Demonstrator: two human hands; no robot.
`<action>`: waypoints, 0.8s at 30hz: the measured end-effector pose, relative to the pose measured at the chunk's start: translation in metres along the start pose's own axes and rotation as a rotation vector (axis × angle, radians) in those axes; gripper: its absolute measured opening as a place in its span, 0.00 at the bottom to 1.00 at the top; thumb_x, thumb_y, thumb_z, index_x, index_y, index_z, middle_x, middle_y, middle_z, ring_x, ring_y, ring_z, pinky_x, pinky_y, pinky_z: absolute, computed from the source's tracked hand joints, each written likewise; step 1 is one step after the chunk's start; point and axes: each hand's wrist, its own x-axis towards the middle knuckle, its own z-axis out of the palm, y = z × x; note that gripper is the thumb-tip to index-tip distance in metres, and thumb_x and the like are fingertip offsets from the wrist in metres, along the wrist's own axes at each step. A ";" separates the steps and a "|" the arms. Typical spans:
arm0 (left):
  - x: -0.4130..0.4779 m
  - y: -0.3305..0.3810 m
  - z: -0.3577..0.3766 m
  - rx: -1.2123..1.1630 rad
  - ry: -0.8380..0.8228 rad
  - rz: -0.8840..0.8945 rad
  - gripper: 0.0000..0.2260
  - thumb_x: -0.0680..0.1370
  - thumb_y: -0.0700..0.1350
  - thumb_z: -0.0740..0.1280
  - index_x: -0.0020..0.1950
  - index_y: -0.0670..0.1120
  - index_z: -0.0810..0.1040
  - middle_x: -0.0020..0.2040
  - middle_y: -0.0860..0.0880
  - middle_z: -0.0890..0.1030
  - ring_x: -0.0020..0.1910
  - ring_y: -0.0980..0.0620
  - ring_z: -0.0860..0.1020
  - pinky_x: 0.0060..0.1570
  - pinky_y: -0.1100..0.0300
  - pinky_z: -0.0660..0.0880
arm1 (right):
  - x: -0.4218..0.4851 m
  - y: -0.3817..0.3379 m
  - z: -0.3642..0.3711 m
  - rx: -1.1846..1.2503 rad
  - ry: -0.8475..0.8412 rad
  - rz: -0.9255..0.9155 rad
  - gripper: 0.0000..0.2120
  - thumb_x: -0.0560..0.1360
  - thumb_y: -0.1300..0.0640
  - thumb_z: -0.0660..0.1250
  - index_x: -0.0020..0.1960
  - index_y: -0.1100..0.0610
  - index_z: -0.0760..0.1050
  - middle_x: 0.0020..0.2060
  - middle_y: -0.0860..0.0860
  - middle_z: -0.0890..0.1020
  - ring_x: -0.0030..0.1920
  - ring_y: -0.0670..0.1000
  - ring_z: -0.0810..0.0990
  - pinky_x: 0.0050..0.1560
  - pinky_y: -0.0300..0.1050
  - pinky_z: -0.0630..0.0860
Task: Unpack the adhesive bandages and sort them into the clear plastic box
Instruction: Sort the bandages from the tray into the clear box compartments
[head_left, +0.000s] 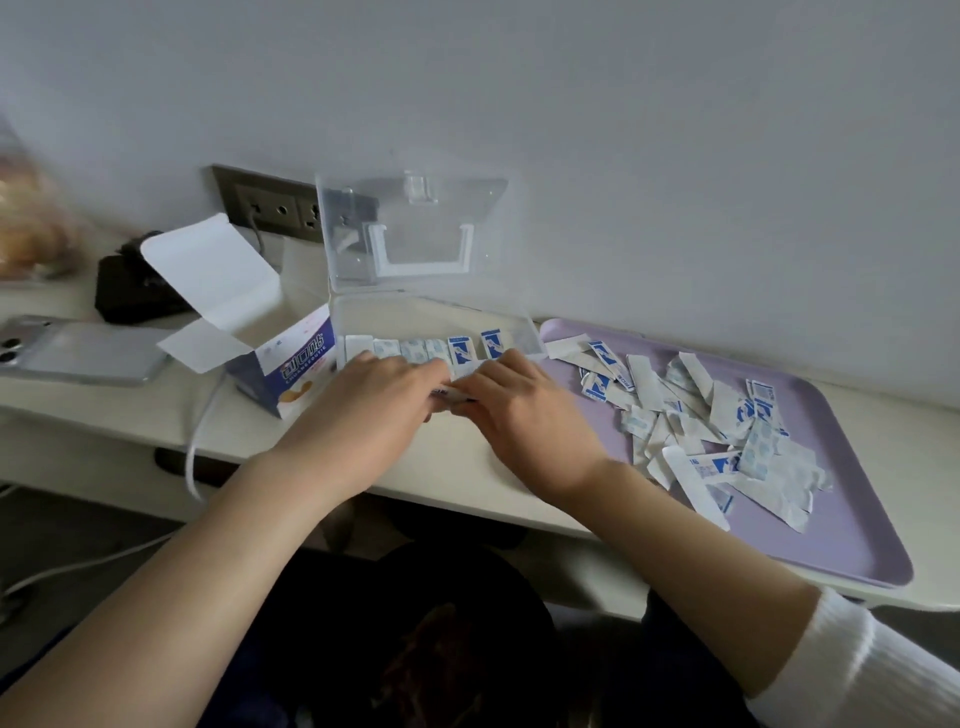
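The clear plastic box (527, 332) stands open at the back of the desk, its lid (415, 228) leaning against the wall. Several wrapped adhesive bandages (462, 347) stand in a row inside it. Just in front of the box my left hand (374, 395) and my right hand (524, 410) meet, both pinching a small white wrapped bandage (457, 387) between their fingertips. The opened blue and white bandage carton (283, 364) sits left of the box with its flaps up.
A lilac tray (841, 540) on the right holds a loose heap of torn wrappers and bandages (717, 436). A phone (78, 348), a black object (132, 291) and a white cable (200, 431) lie on the left. A wall socket (270, 208) is behind the carton.
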 end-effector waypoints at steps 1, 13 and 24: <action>0.000 -0.003 -0.003 -0.022 0.015 0.004 0.06 0.80 0.48 0.58 0.53 0.48 0.72 0.49 0.48 0.80 0.50 0.44 0.75 0.45 0.56 0.66 | 0.004 -0.002 0.001 0.015 0.009 0.016 0.13 0.75 0.52 0.59 0.44 0.56 0.80 0.34 0.50 0.80 0.37 0.54 0.75 0.40 0.41 0.69; -0.009 -0.068 -0.002 -0.035 -0.036 -0.275 0.11 0.79 0.50 0.62 0.60 0.51 0.72 0.62 0.53 0.74 0.62 0.50 0.70 0.57 0.56 0.65 | 0.081 0.003 0.003 0.535 -0.060 0.580 0.20 0.77 0.54 0.62 0.28 0.55 0.63 0.23 0.47 0.67 0.25 0.45 0.63 0.28 0.35 0.61; -0.008 -0.070 0.000 -0.048 -0.046 -0.310 0.13 0.78 0.52 0.62 0.60 0.48 0.73 0.59 0.50 0.76 0.60 0.49 0.71 0.50 0.58 0.64 | 0.130 -0.016 0.052 0.564 -0.589 0.785 0.13 0.74 0.57 0.66 0.47 0.67 0.80 0.44 0.61 0.84 0.43 0.55 0.83 0.52 0.46 0.79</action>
